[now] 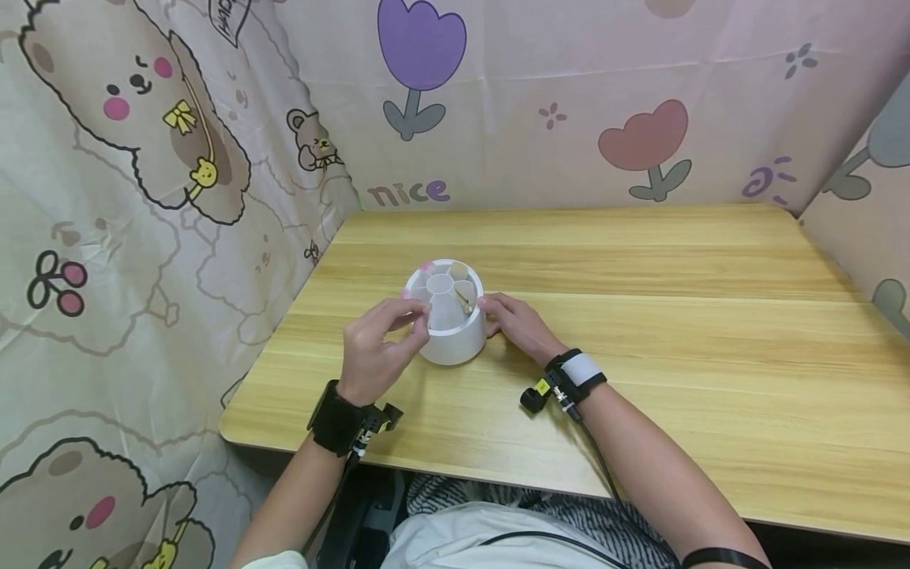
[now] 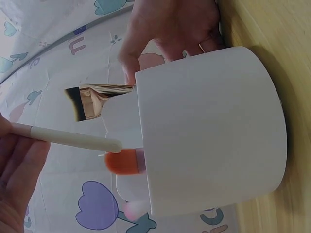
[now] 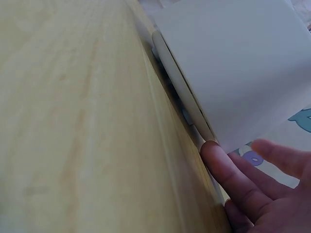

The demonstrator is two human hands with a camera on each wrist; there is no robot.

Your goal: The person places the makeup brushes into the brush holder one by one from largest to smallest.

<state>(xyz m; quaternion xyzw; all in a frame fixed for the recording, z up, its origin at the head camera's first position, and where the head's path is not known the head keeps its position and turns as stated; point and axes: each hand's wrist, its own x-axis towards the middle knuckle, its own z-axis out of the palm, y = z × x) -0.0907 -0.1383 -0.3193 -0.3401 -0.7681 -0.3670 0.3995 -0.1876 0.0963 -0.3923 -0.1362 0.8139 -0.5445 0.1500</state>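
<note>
A white round brush holder point(image 1: 455, 346) with inner compartments stands upright on the table. My left hand point(image 1: 378, 346) is at its near left rim, pinching a slim makeup brush point(image 2: 77, 139) by its pinkish end. The brush's pale, rounded end points toward the holder's opening in the left wrist view; its bristles are hidden by the hand. On the holder's other side, my right hand point(image 1: 524, 325) touches the wall with extended fingers, one fingertip point(image 3: 212, 149) by the base edge. An orange-bristled brush point(image 2: 121, 162) and a flat brush with a shiny gold ferrule point(image 2: 92, 102) stick out of the holder.
The wood-grain table point(image 1: 661, 340) extends far to the right of the holder. Patterned fabric point(image 1: 526, 158) hangs behind it and along the left side. A pink-and-white tip point(image 2: 136, 210) shows at the holder's rim. Camera cables run along both forearms.
</note>
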